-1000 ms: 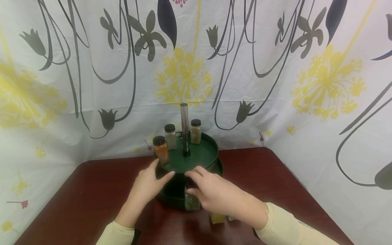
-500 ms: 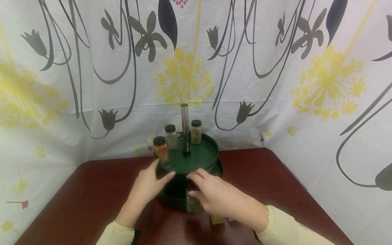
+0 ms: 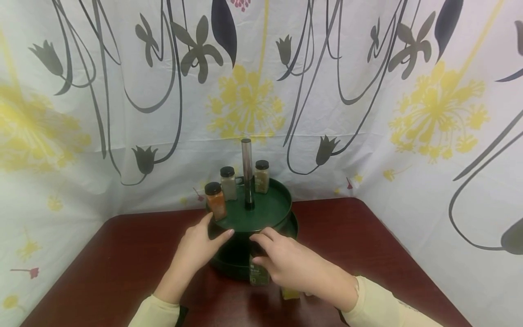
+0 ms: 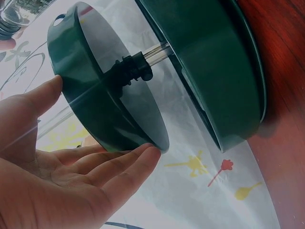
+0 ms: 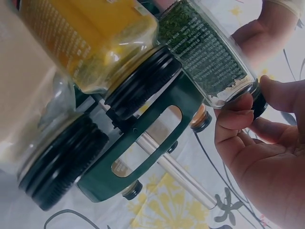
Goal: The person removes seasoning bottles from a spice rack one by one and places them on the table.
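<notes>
A green two-tier turntable stands on the table, with its upper tray [image 3: 271,206] above its lower tray [image 3: 229,269]. My left hand [image 3: 195,245] touches the upper tray's near left wall, thumb and fingers spread and fairly straight along it, as the left wrist view confirms. With fingers and thumb, my right hand [image 3: 294,261] pinches the black cap of a spice jar of green dried herbs [image 5: 209,52]. In the head view this herb jar [image 3: 259,274] is upright just in front of the lower tray, its cap partly hidden by the fingers.
On the upper tray stand an orange spice jar [image 3: 216,205], a greyish jar [image 3: 229,187] and a tan jar [image 3: 262,179] around a metal post [image 3: 247,170]. A yellow spice jar [image 5: 90,38] and a pale jar [image 5: 33,105] stand near my right wrist. A patterned curtain hangs behind.
My right hand and the herb jar have shifted slightly right and toward me, away from the lower tray. The left hand keeps its place on the upper tray.
</notes>
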Available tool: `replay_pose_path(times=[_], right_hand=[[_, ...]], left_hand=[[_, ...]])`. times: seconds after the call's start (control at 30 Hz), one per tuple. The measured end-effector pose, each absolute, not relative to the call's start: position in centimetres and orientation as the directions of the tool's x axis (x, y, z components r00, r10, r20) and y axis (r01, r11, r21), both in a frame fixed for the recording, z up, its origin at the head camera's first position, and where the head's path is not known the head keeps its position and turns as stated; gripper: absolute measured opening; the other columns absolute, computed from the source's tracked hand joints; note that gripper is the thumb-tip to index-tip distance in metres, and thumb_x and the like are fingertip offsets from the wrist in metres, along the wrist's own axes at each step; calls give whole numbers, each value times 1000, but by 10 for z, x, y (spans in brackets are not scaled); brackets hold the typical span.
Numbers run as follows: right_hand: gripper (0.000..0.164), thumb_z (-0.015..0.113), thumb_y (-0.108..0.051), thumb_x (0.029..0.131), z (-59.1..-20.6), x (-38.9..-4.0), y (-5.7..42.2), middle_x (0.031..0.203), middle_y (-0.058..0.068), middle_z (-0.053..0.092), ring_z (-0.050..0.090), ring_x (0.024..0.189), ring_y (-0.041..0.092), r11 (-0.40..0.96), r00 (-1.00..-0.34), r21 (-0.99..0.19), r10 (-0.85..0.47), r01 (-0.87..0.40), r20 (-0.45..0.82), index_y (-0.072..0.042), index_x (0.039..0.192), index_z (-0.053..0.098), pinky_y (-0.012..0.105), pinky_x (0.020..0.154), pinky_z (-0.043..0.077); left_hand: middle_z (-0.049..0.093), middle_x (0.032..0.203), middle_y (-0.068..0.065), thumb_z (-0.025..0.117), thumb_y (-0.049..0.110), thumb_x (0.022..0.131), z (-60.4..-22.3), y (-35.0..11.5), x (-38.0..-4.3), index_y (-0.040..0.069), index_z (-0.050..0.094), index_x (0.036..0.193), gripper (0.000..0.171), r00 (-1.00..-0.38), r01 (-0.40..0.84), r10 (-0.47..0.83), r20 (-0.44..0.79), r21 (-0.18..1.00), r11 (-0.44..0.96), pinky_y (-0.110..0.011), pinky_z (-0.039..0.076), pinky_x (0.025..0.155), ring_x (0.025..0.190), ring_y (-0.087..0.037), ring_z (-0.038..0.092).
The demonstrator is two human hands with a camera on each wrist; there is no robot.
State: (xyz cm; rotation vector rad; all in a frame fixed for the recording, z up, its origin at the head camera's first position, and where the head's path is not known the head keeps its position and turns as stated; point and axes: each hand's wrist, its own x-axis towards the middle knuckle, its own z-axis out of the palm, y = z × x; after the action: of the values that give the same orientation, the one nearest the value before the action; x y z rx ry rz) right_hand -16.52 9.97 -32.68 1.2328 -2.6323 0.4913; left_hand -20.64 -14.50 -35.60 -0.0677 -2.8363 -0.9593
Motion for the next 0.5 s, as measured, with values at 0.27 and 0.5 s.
replay_pose_path(times=[0.27, 0.5], right_hand=[[42, 56, -32, 98, -331, -166, 100, 119, 0, 53, 58, 84, 2, 611, -649, -220, -702, -761, 293, -7, 133, 52, 23, 74, 54], [42, 57, -31, 98, -337, -166, 102, 121, 1, 53, 58, 85, 2, 603, -646, -233, -706, -763, 289, -7, 132, 52, 22, 72, 54]], left_hand=[[43, 144, -21, 58, 69, 82, -356, -145, -206, 6, 33, 149, 96, -989, 90, 0, 148, 598, 797, -59, 45, 92, 122, -38, 48], [45, 142, -22, 58, 69, 81, -355, -145, -207, 5, 34, 148, 96, -989, 84, -4, 146, 588, 804, -58, 46, 91, 120, -38, 51]])
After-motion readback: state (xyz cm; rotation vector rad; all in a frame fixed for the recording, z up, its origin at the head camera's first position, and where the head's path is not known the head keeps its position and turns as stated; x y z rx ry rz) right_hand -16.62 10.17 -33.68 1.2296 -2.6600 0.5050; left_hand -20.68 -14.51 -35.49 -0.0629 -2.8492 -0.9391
